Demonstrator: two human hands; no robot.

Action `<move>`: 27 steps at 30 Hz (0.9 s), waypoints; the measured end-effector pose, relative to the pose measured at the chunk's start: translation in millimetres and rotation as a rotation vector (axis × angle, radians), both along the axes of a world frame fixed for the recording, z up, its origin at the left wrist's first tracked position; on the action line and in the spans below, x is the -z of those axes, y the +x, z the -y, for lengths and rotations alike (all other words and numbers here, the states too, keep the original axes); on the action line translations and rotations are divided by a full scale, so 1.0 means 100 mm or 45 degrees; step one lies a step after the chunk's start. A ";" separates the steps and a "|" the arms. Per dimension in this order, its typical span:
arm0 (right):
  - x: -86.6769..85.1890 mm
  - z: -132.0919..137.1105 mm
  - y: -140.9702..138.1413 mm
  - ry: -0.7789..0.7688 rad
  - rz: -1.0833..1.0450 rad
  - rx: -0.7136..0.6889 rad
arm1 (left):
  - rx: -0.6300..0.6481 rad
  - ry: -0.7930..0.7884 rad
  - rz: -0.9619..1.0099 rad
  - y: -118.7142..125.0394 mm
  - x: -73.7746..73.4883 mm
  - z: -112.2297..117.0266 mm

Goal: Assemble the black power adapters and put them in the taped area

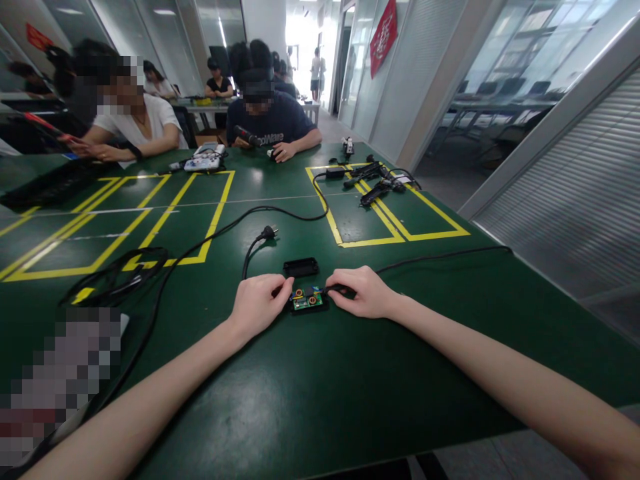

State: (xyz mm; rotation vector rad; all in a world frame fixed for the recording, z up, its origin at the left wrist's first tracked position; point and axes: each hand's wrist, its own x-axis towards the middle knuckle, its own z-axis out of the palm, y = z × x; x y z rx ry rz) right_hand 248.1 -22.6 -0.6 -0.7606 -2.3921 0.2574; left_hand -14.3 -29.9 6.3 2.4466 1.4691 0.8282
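Note:
A green circuit board [308,301] with copper-wound coils and coloured wires sits in an open black plastic case [306,311] on the table before me. At the case's left end my left hand [261,303] is closed, thumb and fingers pinched on the black plug cord [246,263]; the part in its grip is mostly hidden. My right hand [364,293] is closed round a black cable [341,289] at the right end. Just behind the board lies the black case cover [301,267], apart from both hands.
A two-pin plug [269,233] lies beyond my left hand. Coiled cable [120,273] and a long black cord [240,217] run across the left. Black parts [375,183] lie at the back right in yellow-taped areas. Across the table, a person [270,120] holds a dark tool.

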 end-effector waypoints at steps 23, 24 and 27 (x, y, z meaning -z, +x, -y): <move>0.02 0.00 -0.01 0.038 0.054 0.002 | 0.021 -0.061 -0.130 0.02 0.00 0.01; 0.02 0.00 -0.01 0.052 0.057 -0.004 | 0.027 -0.057 -0.131 0.03 0.00 0.02; 0.02 0.00 -0.02 0.070 0.066 -0.025 | 0.050 -0.045 -0.144 0.03 0.00 0.02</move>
